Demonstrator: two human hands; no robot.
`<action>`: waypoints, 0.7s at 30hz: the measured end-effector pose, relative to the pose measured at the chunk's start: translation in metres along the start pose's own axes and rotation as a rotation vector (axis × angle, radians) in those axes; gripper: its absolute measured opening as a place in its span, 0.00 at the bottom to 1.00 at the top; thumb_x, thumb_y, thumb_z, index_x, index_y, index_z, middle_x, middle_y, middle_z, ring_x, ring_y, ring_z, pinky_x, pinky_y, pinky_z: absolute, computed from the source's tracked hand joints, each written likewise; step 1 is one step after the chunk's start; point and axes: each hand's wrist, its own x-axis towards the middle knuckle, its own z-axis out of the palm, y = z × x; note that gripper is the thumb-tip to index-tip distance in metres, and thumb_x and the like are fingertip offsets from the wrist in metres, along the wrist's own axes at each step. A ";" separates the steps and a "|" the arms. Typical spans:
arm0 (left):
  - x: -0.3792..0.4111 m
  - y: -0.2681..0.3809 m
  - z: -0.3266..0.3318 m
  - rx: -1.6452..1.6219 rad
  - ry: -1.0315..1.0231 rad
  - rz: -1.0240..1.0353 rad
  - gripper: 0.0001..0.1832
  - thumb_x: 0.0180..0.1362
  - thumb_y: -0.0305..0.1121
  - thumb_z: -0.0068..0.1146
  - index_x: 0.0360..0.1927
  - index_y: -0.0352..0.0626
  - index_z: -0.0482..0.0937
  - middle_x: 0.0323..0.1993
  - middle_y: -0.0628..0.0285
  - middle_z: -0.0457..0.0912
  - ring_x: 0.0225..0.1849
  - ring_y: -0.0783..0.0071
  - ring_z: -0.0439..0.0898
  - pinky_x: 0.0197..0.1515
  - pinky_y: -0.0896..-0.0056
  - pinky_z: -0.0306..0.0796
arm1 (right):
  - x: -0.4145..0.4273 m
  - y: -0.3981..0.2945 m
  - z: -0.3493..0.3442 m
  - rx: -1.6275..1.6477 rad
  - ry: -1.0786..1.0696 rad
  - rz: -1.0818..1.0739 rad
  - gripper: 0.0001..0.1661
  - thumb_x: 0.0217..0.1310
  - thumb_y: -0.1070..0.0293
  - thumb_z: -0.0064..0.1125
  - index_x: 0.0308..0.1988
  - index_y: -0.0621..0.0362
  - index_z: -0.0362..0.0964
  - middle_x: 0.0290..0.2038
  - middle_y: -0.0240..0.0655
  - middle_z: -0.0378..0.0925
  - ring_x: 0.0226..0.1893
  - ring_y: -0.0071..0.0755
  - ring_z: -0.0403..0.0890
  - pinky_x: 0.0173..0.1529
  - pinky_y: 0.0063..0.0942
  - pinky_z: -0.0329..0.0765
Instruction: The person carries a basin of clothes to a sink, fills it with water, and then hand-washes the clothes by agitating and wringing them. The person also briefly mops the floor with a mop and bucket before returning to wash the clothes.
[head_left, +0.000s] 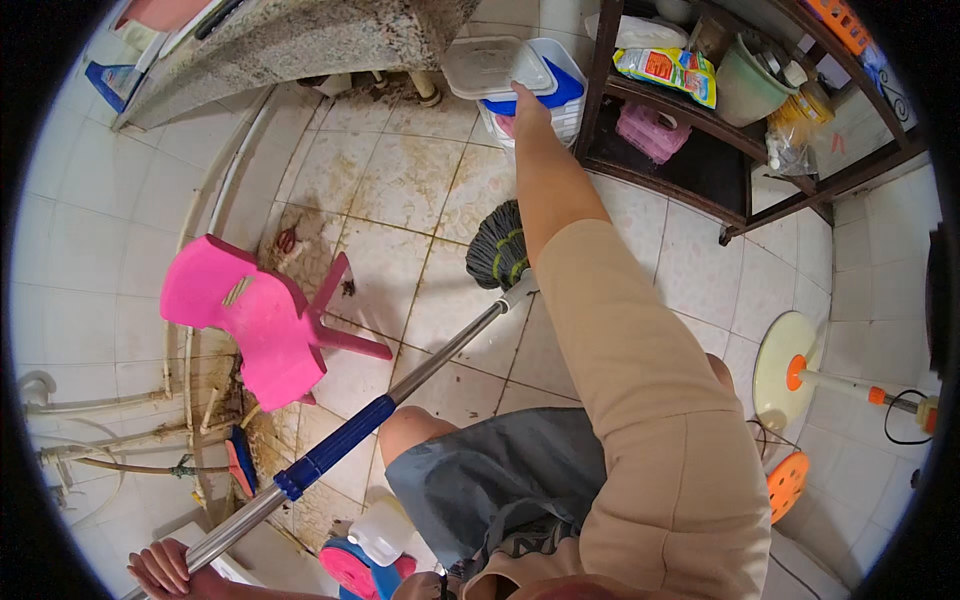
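Note:
At the lower left my left hand (161, 566) is wrapped around the metal and blue pole of a mop (337, 442). The mop's dark grey string head (495, 244), with green bands, rests on the tiled floor under my outstretched right arm. My right hand (531, 109) is at the top, its thumb on the edge of a translucent plastic lid or shallow container (491, 66); its other fingers are mostly hidden. Beneath lies a blue plastic piece (566, 90), over a white plastic basket or bin (562, 127) beside the shelf.
A pink plastic chair (262, 315) lies tipped on the stained floor at left. A dark shelf rack (675, 176) with bags and tubs stands upper right, below it a standing fan's round base (784, 367). A granite-like counter (315, 45) is upper left; a white jug (382, 529) sits near my knees.

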 end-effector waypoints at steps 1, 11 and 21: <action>0.004 0.002 -0.011 -0.048 -0.147 -0.028 0.22 0.62 0.36 0.39 0.11 0.55 0.52 0.06 0.74 0.49 0.09 0.82 0.47 0.17 0.80 0.51 | -0.003 0.002 0.001 0.014 0.000 0.002 0.35 0.46 0.60 0.68 0.50 0.67 0.63 0.49 0.52 0.68 0.41 0.54 0.76 0.40 0.48 0.77; 0.007 -0.007 -0.044 -0.110 -0.271 -0.012 0.22 0.67 0.30 0.34 0.14 0.50 0.52 0.08 0.72 0.49 0.12 0.83 0.48 0.23 0.82 0.55 | 0.019 0.029 -0.002 -0.112 0.060 -0.830 0.30 0.34 0.70 0.69 0.42 0.68 0.69 0.38 0.46 0.77 0.38 0.45 0.79 0.45 0.36 0.75; -0.004 -0.004 -0.034 -0.184 -0.116 -0.009 0.22 0.62 0.35 0.38 0.11 0.55 0.52 0.06 0.74 0.49 0.10 0.82 0.47 0.16 0.80 0.49 | -0.075 0.063 -0.010 -1.410 -0.370 -1.313 0.17 0.39 0.63 0.62 0.32 0.60 0.71 0.30 0.47 0.77 0.32 0.52 0.78 0.37 0.43 0.74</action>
